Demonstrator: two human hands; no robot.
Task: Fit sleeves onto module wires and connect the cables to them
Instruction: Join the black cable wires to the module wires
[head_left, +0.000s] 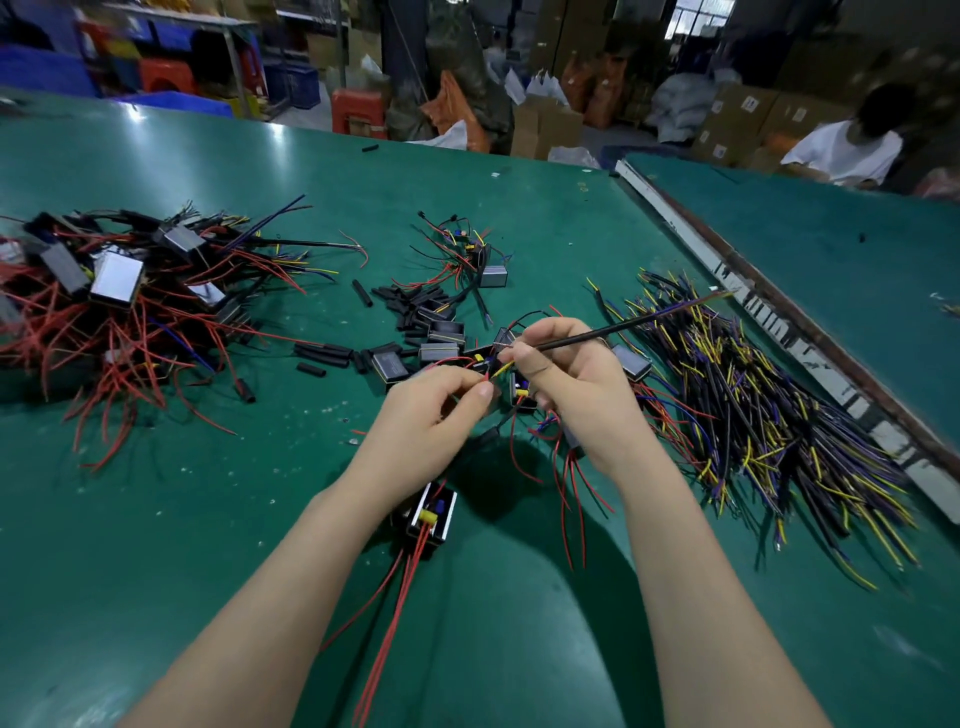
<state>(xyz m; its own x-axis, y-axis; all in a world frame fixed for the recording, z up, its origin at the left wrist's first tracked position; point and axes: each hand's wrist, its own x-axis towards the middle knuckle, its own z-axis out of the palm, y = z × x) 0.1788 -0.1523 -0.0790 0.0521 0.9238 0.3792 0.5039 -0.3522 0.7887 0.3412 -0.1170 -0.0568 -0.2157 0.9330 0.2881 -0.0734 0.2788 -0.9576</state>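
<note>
My left hand (431, 410) pinches the tip of a thin red wire (475, 379) between thumb and forefinger. Beneath my left wrist hangs a small black module (428, 519) with a yellow part on top, its red wires trailing toward me. My right hand (566, 374) grips a black cable (623, 325) that sticks out to the upper right; its yellow lead (501, 370) pokes out toward the red wire tip. The two wire ends almost meet between my hands. Loose black sleeves (324, 353) lie just beyond my hands.
On the green table (208, 519), a big heap of modules with red wires (114, 296) fills the left side. Black cables with yellow and blue leads (753, 405) are piled at the right. More modules (441, 338) lie in the middle. A person in white (847, 150) sits far right.
</note>
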